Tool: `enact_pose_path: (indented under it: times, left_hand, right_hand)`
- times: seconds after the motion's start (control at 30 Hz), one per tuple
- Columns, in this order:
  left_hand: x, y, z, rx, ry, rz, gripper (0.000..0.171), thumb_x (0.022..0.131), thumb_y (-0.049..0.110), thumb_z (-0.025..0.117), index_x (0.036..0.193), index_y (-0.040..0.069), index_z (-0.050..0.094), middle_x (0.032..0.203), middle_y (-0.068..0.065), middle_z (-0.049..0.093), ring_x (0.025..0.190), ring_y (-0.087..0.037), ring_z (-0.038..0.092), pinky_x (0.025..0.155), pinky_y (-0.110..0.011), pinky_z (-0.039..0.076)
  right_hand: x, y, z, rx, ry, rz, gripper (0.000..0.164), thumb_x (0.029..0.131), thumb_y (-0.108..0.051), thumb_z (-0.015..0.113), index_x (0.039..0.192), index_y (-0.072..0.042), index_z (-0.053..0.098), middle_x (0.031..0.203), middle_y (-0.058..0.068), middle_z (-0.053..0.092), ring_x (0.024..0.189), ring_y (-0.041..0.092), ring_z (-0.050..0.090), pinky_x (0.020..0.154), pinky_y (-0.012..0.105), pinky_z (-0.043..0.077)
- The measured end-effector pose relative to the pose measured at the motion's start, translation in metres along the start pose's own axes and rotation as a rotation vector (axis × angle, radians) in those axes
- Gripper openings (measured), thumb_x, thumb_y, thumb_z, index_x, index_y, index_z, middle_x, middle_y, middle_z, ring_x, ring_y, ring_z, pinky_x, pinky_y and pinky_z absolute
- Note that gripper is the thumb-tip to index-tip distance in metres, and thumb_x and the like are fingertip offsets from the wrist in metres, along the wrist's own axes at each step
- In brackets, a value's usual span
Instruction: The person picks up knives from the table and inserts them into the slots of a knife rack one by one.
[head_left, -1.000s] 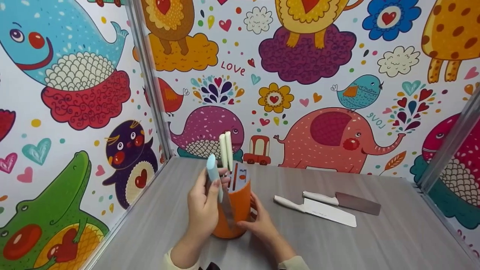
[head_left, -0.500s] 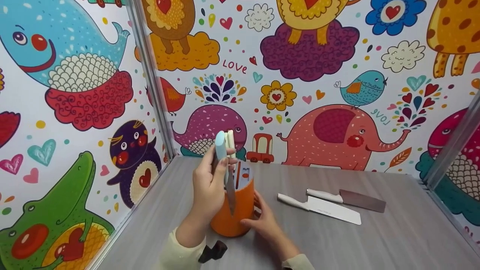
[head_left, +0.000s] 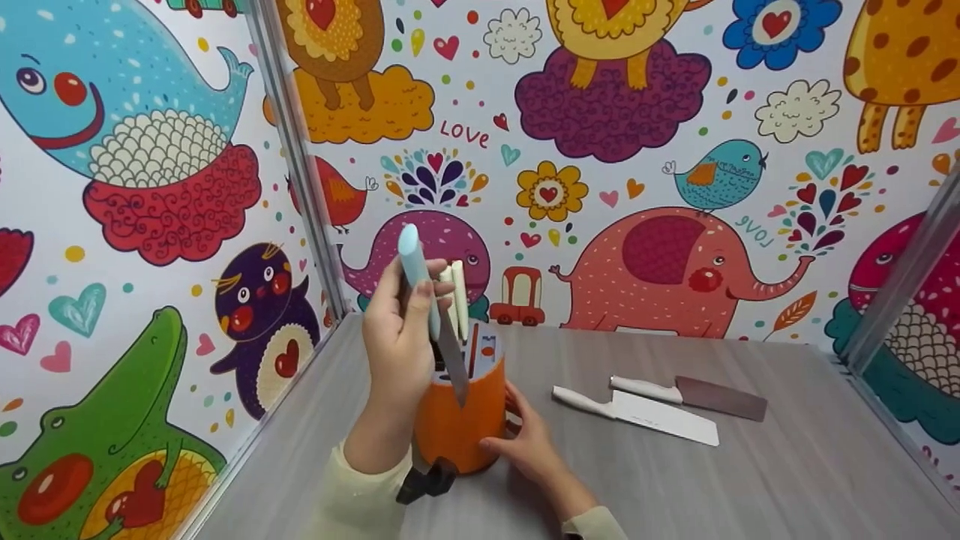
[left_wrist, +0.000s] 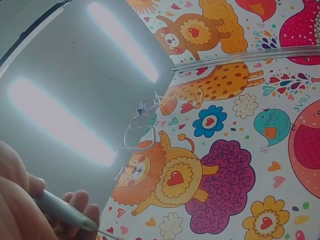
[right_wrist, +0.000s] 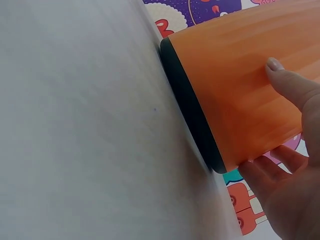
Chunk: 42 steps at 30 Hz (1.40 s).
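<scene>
My left hand (head_left: pixel 397 337) grips the light blue handle (head_left: pixel 417 270) of a knife, whose blade (head_left: pixel 451 356) slants downward in front of an orange knife block (head_left: pixel 459 427). The blade tip overlaps the block's upper front in the head view; whether they touch I cannot tell. My right hand (head_left: pixel 529 442) holds the block's right side low down, thumb in front and fingers behind. In the right wrist view the orange wall (right_wrist: pixel 235 90) and dark base (right_wrist: pixel 192 107) stand upright on the table. Knives with cream handles (head_left: pixel 460 296) stick up from the slotted top.
Two cleavers lie on the grey wood-look table (head_left: pixel 750 487) to the right: one with a pale blade (head_left: pixel 664 418), one with a brownish blade (head_left: pixel 720 397). Cartoon-printed panels (head_left: pixel 630 180) enclose the back and sides. A black strap piece (head_left: pixel 427 480) hangs at my left sleeve.
My left hand has risen with the knife, from beside the block's wall to above its rim, and the blade tip sits higher. My right hand has stayed on the block.
</scene>
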<state>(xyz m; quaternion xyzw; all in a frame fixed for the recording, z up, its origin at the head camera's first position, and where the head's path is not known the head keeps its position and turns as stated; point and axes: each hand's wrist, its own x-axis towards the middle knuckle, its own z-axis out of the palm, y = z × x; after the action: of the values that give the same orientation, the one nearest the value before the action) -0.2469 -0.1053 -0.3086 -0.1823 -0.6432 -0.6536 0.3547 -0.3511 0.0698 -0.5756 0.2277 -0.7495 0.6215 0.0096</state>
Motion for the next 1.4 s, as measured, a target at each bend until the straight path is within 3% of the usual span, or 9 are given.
enact_pose_path:
  times: [0.27,0.53,0.8,0.97,1.07,1.4]
  left_hand:
    - [0.011,0.000,0.004,0.011,0.028,0.044,0.039,0.111,0.003,0.050,0.149,-0.005,0.050,0.129,-0.019,0.071,0.111,-0.019,0.076,0.107,-0.032,0.058]
    - [0.023,-0.011,0.011,0.037,0.054,0.064,0.038,0.111,0.003,0.050,0.148,-0.005,0.051,0.131,-0.017,0.071,0.115,-0.022,0.075,0.107,-0.031,0.058]
    - [0.020,-0.022,0.011,0.069,0.042,0.073,0.040,0.111,0.004,0.052,0.150,-0.004,0.051,0.133,-0.018,0.071,0.118,-0.027,0.074,0.110,-0.031,0.055]
    - [0.018,-0.026,0.011,0.052,0.031,0.054,0.042,0.111,0.005,0.051,0.152,-0.003,0.050,0.133,-0.018,0.070,0.119,-0.020,0.073,0.111,-0.029,0.054]
    - [0.018,-0.028,0.009,0.034,0.037,0.046,0.040,0.111,0.004,0.050,0.151,-0.003,0.051,0.132,-0.017,0.070,0.117,-0.016,0.072,0.111,-0.028,0.054]
    - [0.016,-0.032,0.009,0.017,0.017,-0.042,0.046,0.111,0.005,0.050,0.157,0.000,0.045,0.138,-0.016,0.069,0.125,-0.026,0.071,0.112,-0.031,0.053]
  right_hand:
    - [0.000,-0.001,0.001,0.009,0.001,0.002,0.103,0.085,-0.029,0.092,0.168,-0.015,0.031,0.164,0.015,0.047,0.146,0.038,0.050,0.120,0.060,0.044]
    - [0.001,-0.001,-0.001,0.005,0.006,0.012,0.105,0.085,-0.035,0.092,0.168,-0.017,0.031,0.166,0.013,0.046,0.147,0.038,0.049,0.121,0.061,0.043]
    - [0.003,0.000,0.002,0.038,0.004,0.034,0.106,0.083,-0.034,0.093,0.168,-0.017,0.032,0.165,0.013,0.048,0.145,0.037,0.051,0.120,0.059,0.045]
    - [0.003,0.002,0.001,0.043,0.003,0.014,0.105,0.083,-0.033,0.093,0.167,-0.014,0.032,0.164,0.015,0.048,0.144,0.038,0.052,0.118,0.060,0.047]
    - [0.003,0.001,0.001,0.040,0.000,0.031,0.105,0.084,-0.036,0.092,0.167,-0.017,0.032,0.164,0.012,0.048,0.144,0.036,0.052,0.119,0.060,0.046]
    - [0.004,0.001,0.000,0.027,-0.001,0.081,0.108,0.081,-0.041,0.093,0.168,-0.020,0.032,0.165,0.012,0.047,0.146,0.035,0.050,0.121,0.059,0.044]
